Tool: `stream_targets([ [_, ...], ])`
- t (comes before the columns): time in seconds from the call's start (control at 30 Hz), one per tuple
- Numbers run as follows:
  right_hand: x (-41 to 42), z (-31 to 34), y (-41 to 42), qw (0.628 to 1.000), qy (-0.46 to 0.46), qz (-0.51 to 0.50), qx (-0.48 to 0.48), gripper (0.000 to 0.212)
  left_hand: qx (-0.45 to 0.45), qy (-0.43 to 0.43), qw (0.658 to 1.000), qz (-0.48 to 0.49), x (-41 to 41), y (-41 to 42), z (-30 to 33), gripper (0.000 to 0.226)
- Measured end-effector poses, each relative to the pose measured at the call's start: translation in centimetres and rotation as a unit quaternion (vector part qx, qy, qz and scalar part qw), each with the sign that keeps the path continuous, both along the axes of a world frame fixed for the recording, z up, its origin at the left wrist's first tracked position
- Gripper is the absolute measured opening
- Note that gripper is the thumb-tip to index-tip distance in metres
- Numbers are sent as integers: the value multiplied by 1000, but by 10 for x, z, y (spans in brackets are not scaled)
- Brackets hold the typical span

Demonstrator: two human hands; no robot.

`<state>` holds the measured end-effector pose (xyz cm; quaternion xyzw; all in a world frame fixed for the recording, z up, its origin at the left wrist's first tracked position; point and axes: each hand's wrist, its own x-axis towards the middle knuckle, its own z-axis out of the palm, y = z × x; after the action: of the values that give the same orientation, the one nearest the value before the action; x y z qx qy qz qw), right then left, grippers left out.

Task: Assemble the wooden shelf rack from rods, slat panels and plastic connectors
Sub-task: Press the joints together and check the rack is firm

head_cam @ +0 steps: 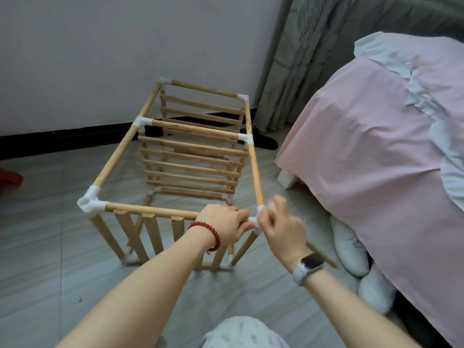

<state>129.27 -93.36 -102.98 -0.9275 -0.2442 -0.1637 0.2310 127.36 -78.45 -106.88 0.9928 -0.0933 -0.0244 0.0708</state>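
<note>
Our left hand (224, 223) has its fingers (242, 217) curled round the right end of the near top rod (153, 210), right where it enters the white plastic connector (256, 219) at the near right corner of the rack (190, 156). Our right hand (282, 228) meets that same connector from the other side; it is blurred, its fingers bent and its fingertips against the plastic, and a loose rod (322, 254) slants out from under the palm past the wrist, so this hand appears to be gripping that rod. A red bead bracelet (208, 234) circles the left wrist and a watch (310, 264) with a pale strap sits on the right. The rack lies on its side on the grey tiled floor (50, 259), a long frame of wooden rods joined by white connectors. An open-socket connector (89, 202) caps the near left corner. Two slat panels (193, 169) stand across the frame, one midway and one at the far end, and a row of slats (150, 234) hangs below the near rod. To the right stands a bed under a pink sheet (364, 146), with white pillows (351, 247) on the floor beside it. A grey curtain (296, 59) hangs behind, next to the pale wall (100, 46).
</note>
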Motion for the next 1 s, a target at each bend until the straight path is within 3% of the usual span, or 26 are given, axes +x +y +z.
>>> stream_targets([
  [0.07, 4, -25, -9, 988, 56, 12, -142, 33, -2, -2, 1000, -2, 3, -2, 0, 28],
  [0.1, 13, -20, -11, 988, 37, 27, -145, 30, -4, -5, 1000, -3, 5, -2, 1, 28],
  [0.17, 26, 6, -11, 998, -33, 39, -26, 36, -8, -1, 1000, -8, 5, -2, 2, 29],
  [0.23, 33, 28, -9, 981, -109, 2, 163, 39, -10, -8, 1000, -9, 5, -2, -1, 30],
  [0.27, 31, 27, -10, 969, -110, -5, 222, 35, -9, -8, 1000, -9, 5, -1, -2, 31],
  [0.3, 24, 18, -12, 972, -80, -14, 219, 29, -10, -8, 1000, -9, 5, -1, -2, 32],
  [0.4, 8, -19, -19, 991, 121, -44, -33, 26, -9, -10, 1000, -6, 5, -1, -1, 31],
  [0.43, 13, -20, -25, 990, 106, -34, -88, 26, -10, -14, 1000, -5, 6, -1, -1, 30],
  [0.47, 21, -12, -27, 993, 87, -26, -82, 26, -9, -15, 1000, -2, 6, -1, -2, 30],
  [0.53, 31, 24, -27, 997, 12, -36, 65, 29, -9, -11, 1000, -5, 6, -1, -3, 31],
  [0.6, 35, 47, -19, 962, -91, -28, 254, 30, -14, -15, 1000, -5, 7, -1, -3, 32],
  [0.63, 31, 42, -15, 957, -111, -9, 267, 24, -17, -14, 1000, -5, 7, -1, -3, 32],
  [0.7, 11, 4, -11, 987, -85, 28, 136, 16, -23, -10, 1000, -1, 7, -1, -2, 31],
  [0.77, 2, -26, -15, 999, 27, 40, -11, 23, -25, 0, 1000, 5, 7, -2, -4, 30],
  [0.8, 6, -29, -16, 996, 72, 47, -35, 26, -25, -3, 1000, 7, 8, -2, -3, 32],
  [1.0, 7, -1, 0, 986, 112, 124, 27, 29, -33, -35, 998, 33, -10, 8, -3, 40],
])
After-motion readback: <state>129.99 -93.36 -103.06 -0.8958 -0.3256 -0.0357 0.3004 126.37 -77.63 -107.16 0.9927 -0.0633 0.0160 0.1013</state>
